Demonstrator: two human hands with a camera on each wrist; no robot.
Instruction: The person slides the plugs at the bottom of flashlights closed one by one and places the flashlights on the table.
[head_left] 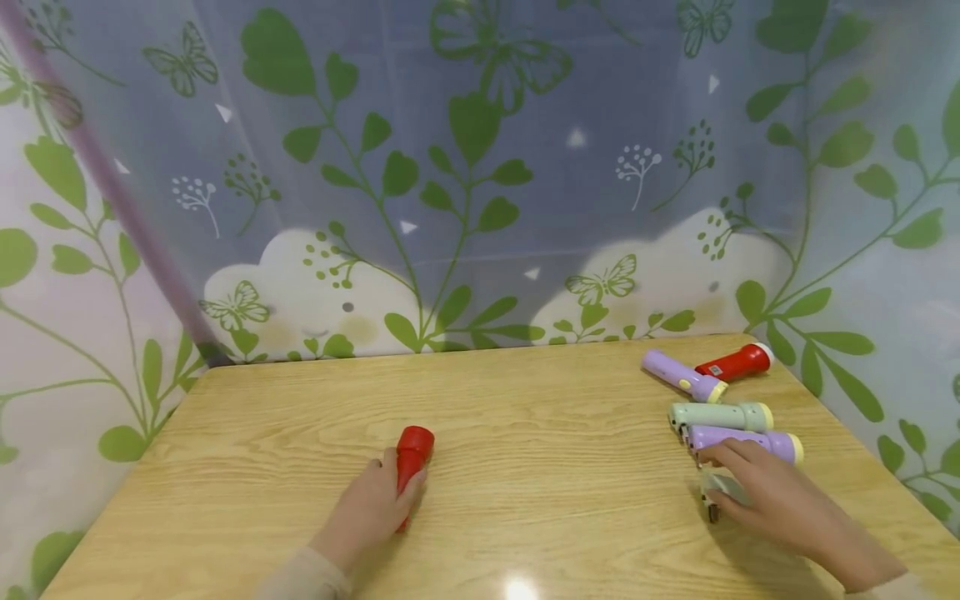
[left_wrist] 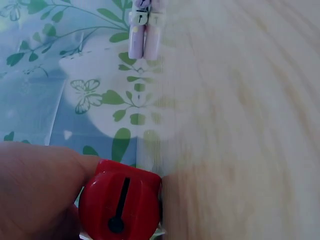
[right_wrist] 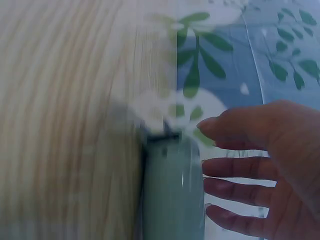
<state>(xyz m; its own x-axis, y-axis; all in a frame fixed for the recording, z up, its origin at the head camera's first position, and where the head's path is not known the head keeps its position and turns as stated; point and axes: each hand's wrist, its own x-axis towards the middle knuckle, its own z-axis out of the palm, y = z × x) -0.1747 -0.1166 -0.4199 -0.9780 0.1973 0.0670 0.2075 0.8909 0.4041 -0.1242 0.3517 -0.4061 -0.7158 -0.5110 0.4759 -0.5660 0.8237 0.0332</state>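
Observation:
My left hand [head_left: 366, 507] grips a red flashlight [head_left: 415, 448] at the left-centre of the table, its wide head pointing away from me. In the left wrist view, the flashlight's round tail [left_wrist: 120, 205] shows a black slot, with the thumb along its side. At the right, my right hand [head_left: 776, 492] arches over a pale green flashlight [head_left: 726, 487], which it partly hides. The right wrist view shows the fingers spread, fingertips right beside the green barrel [right_wrist: 172, 195]. Just beyond that hand lies a purple flashlight [head_left: 738, 438] with a pale yellow head.
Farther back on the right lie another pale green flashlight [head_left: 720, 415], a second purple one [head_left: 678, 375] and a red one [head_left: 738, 363] with a white rim. The wooden table [head_left: 525, 433] meets a leaf-and-butterfly patterned curtain [head_left: 480, 208] at its back and sides.

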